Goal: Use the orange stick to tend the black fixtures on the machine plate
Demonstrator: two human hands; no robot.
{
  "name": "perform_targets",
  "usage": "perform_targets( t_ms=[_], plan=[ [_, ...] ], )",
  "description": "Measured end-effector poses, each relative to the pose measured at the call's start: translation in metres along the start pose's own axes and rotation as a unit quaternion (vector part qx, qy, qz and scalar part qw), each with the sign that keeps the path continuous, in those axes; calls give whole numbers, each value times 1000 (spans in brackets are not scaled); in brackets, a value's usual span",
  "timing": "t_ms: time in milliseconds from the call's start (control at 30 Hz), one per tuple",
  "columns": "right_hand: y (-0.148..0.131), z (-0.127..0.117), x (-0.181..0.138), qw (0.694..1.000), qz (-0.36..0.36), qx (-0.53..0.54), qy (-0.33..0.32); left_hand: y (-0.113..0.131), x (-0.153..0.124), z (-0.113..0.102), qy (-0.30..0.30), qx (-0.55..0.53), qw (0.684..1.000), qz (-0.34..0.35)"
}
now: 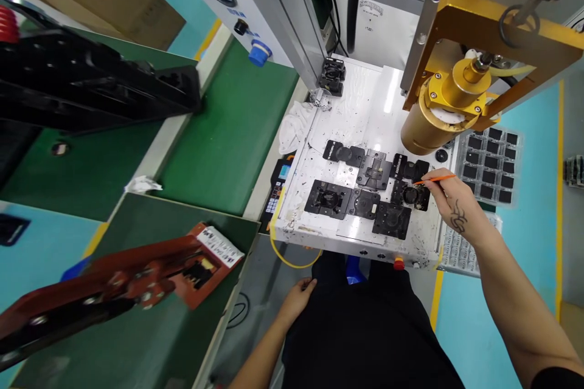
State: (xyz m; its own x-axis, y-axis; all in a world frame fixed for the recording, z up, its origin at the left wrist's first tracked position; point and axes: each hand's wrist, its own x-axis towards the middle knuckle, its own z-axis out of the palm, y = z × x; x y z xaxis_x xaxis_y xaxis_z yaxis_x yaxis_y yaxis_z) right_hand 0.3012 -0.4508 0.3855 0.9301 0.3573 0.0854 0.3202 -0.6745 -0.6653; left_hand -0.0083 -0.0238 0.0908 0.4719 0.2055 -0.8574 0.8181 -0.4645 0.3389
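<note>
My right hand reaches over the right side of the white machine table. Its fingers pinch a thin orange stick, whose tip points left at a black fixture block with a round recess. Just behind that block lies another black fixture block. Further left are a square black fixture plate, a grey metal fixture plate and a dark flat plate. Low beside my leg, my left hand hangs with loosely bent fingers and nothing visible in it.
A gold press cylinder hangs above the table's right side. Clear trays of dark squares stand at the right. A red emergency button sits on the front edge. To the left are a green conveyor belt and a red toggle clamp.
</note>
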Motion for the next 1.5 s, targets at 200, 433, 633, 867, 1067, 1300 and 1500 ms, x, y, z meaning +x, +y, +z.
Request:
perform_targets(
  t_ms=[200,433,633,867,1067,1300,1500],
  plan=[
    [1,5,-8,1000,21,11,-14,2,1,0,3,-3,1000,6],
    [0,23,-6,997,60,32,20,7,-3,-1,6,-4,1000,7],
    [5,27,-6,993,88,25,74,9,-4,-3,2,-9,1000,4],
    [3,20,-8,992,53,6,116,10,-4,-4,-7,-3,1000,-1],
    [-4,17,-9,991,53,0,126,10,-3,-3,-2,-3,1000,-4],
    [-12,20,-24,982,90,4,166,14,-5,-5,-6,0,1000,-1],
    [-6,28,-25,986,93,45,128,18,-8,-8,-7,15,1000,-4]
  ],
)
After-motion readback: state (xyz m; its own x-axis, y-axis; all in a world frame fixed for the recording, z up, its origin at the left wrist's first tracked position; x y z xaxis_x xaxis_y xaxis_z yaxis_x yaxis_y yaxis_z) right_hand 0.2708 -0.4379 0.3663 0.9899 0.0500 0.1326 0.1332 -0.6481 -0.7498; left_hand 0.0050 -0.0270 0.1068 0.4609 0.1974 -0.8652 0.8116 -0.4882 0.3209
